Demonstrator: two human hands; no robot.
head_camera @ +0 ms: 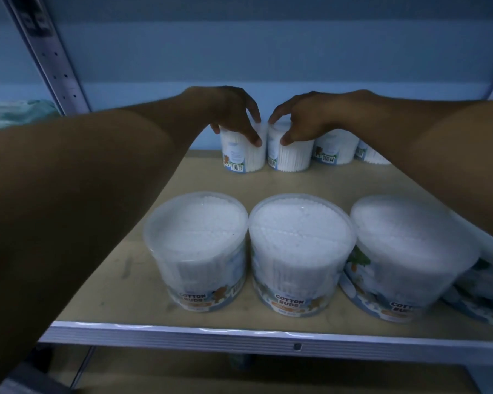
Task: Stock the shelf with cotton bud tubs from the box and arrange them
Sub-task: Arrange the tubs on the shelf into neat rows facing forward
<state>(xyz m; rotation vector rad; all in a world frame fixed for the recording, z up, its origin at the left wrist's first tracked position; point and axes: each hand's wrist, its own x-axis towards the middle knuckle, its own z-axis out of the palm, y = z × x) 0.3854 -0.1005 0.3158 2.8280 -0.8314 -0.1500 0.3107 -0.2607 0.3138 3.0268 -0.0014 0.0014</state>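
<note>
Left hand [228, 115] grips from above a clear round plastic tub of white cotton buds [241, 150] at the back of the pale wooden shelf board [211, 180]. Right hand [302, 118] grips the neighbouring clear tub [289, 155] likewise; the two tubs stand just beside each other, upright. Three larger-looking tubs line the front edge, left one [199, 251] labelled "COTTON BUDS".

Retail shop, stockroom-style shelving; perforated metal upright [50, 62] far left; wooden shelf board [296, 180] with metal front rail [211, 335]; identical barcoded cotton bud tubs [299, 251] ranked near and far.
</note>
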